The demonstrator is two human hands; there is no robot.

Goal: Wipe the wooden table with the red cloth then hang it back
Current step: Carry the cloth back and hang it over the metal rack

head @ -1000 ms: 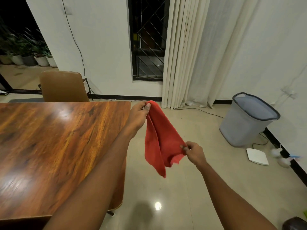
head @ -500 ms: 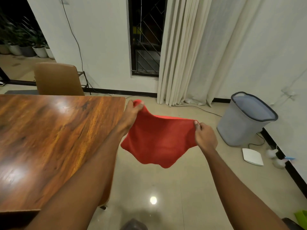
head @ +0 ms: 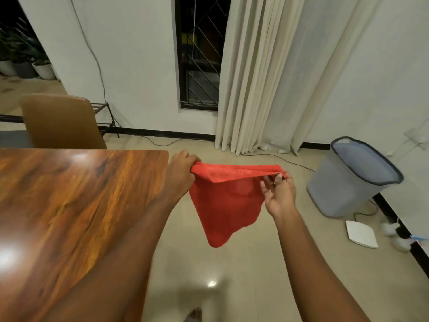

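Your worktop (head: 69, 205) is glossy brown wood with lamp glare on it, and a brown chair (head: 60, 122) stands at its far edge. On the pale floor (head: 243, 263) to your right stand a grey bin (head: 343, 187) and, just beside it, a flat white box (head: 361, 233).

A red cloth (head: 228, 205) of fine, matt weave hangs beside a glossy, varnished wooden table (head: 69, 201). The polished floor tiles (head: 232, 275) mirror a lamp; the grey plastic bin (head: 348, 182) looks dull.
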